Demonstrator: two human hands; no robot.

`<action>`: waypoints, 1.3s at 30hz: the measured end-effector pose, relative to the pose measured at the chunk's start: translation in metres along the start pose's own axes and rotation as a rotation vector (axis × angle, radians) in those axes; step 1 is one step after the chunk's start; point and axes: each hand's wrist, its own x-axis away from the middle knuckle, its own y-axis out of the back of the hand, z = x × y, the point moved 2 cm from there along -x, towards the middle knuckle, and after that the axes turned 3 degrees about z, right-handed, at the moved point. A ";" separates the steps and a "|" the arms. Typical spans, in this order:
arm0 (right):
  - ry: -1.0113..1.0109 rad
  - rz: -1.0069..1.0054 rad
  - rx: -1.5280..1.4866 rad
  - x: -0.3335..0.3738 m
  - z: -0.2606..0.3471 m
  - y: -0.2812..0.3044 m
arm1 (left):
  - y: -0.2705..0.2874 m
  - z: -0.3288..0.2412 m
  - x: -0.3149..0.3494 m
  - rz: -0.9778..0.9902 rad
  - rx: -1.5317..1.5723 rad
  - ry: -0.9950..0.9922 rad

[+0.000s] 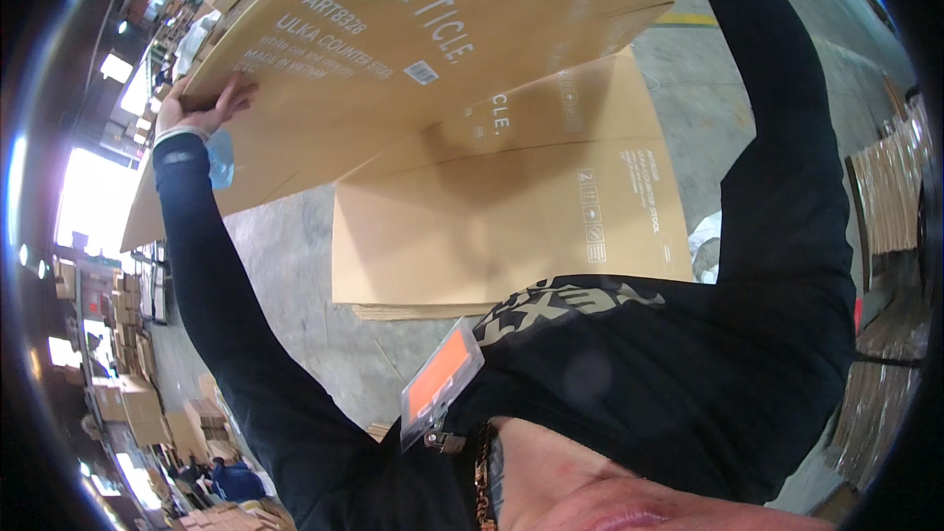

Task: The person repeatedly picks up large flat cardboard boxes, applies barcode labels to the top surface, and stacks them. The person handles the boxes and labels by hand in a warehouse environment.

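Note:
A large flattened cardboard box (324, 128), brown with white print, is raised and tilted in front of me. My left hand (208, 110) is closed over its left edge, fingers lying on the printed face. Something thin and light blue (221, 159) hangs by that wrist. My right arm (777, 69) reaches up to the sheet's far right corner, where the hand is out of sight. Below the raised sheet lies a stack of flattened cardboard boxes (462, 246), its top one printed with white symbols and partly shaded.
Bundles of flattened cardboard (885, 192) stand along the right side. Crumpled clear plastic (705, 241) lies on the grey concrete floor (285, 246) near the stack. At the lower left are more cartons (143, 408) and a person in dark blue (236, 480).

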 end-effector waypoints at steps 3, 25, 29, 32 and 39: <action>0.013 0.068 0.050 0.001 -0.003 0.002 | 0.000 -0.010 0.015 0.075 -0.117 0.003; 0.195 0.043 -0.205 0.256 -0.191 0.131 | 0.206 0.121 0.192 0.089 -0.106 -0.401; 0.285 -0.004 -0.287 0.291 -0.203 0.142 | 0.211 0.126 0.299 0.111 -0.130 -0.516; 0.322 0.024 -0.336 0.284 -0.243 0.132 | 0.236 0.125 0.400 0.020 -0.131 -0.684; -0.158 0.422 -0.297 0.275 -0.366 0.000 | 0.273 0.149 0.655 -0.300 -0.230 -1.264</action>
